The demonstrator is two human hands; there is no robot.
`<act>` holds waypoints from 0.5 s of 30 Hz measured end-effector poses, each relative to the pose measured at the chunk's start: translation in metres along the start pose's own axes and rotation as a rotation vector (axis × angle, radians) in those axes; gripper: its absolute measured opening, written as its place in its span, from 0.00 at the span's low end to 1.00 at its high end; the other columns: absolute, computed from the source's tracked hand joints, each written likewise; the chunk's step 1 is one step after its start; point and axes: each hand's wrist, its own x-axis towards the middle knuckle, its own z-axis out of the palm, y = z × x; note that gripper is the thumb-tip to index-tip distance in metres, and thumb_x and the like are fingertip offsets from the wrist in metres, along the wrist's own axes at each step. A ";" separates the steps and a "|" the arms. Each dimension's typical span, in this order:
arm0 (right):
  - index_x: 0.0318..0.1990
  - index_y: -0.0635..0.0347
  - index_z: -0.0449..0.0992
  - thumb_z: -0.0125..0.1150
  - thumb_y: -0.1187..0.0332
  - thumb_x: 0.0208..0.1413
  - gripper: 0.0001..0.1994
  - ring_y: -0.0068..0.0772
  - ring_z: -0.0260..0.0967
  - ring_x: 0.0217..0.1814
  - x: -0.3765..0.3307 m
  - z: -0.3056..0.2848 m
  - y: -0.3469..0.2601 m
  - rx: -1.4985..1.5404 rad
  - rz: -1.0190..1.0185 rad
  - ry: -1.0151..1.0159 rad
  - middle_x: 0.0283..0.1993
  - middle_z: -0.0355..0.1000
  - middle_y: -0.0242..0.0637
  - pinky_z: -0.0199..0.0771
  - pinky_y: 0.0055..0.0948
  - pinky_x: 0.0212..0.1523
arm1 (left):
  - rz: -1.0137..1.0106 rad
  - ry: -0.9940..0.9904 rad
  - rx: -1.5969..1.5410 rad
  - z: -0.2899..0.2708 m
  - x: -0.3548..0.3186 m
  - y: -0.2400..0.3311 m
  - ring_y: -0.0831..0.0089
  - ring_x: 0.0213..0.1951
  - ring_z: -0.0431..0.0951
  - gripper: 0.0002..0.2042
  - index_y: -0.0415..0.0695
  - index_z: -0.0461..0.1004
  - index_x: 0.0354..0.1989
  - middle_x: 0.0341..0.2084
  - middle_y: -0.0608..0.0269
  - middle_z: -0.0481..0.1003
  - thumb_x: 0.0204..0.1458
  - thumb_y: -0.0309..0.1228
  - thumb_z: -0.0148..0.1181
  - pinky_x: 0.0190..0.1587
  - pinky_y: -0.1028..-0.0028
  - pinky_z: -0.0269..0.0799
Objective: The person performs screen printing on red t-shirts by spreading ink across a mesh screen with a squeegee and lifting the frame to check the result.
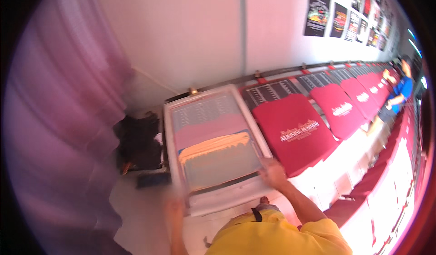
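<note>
In front of me lies a screen printing frame (206, 207) with a pale rim and a see-through mesh. A band of peach-coloured ink (213, 147) runs across the mesh, with a blue edge along it. Red cloth shows through the mesh above the band. My right hand (274, 174) is closed on the frame's near right corner. My left hand (175, 206) is beside the near left corner, smeared by motion, so its grip does not show.
Red T-shirts with pale print, such as the nearest T-shirt (295, 134), lie on boards in a long row to the right. Dark cloth (140, 141) sits left of the frame. A purple curtain (68, 118) hangs at left. Another person (400, 91) in blue stands far right.
</note>
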 end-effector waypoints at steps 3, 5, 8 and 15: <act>0.55 0.61 0.72 0.69 0.59 0.49 0.26 0.52 0.63 0.66 -0.017 0.011 -0.027 0.185 -0.454 -0.287 0.60 0.69 0.45 0.63 0.46 0.66 | -0.157 -0.627 -0.281 -0.008 -0.034 -0.001 0.73 0.24 0.75 0.17 0.37 0.81 0.30 0.22 0.61 0.78 0.62 0.39 0.56 0.31 0.72 0.72; 0.54 0.59 0.72 0.69 0.62 0.46 0.26 0.49 0.59 0.68 -0.029 0.007 -0.053 0.068 -0.565 -0.388 0.63 0.66 0.43 0.62 0.47 0.65 | -0.183 -0.893 -0.259 0.009 -0.054 0.008 0.73 0.24 0.76 0.16 0.40 0.82 0.31 0.22 0.63 0.79 0.62 0.39 0.56 0.31 0.73 0.73; 0.50 0.58 0.73 0.68 0.66 0.43 0.24 0.47 0.66 0.61 -0.020 0.021 -0.062 -0.126 -0.613 -0.413 0.55 0.71 0.42 0.68 0.45 0.59 | -0.196 -1.103 -0.165 0.048 -0.077 -0.004 0.73 0.27 0.78 0.17 0.38 0.81 0.39 0.26 0.61 0.80 0.63 0.41 0.54 0.32 0.74 0.73; 0.41 0.56 0.74 0.63 0.68 0.41 0.16 0.41 0.73 0.49 0.013 0.030 -0.081 -0.217 -0.419 -0.360 0.39 0.73 0.36 0.73 0.40 0.47 | -0.543 -1.133 -0.627 0.104 -0.079 0.021 0.81 0.28 0.70 0.19 0.40 0.73 0.56 0.32 0.66 0.76 0.70 0.39 0.40 0.32 0.78 0.67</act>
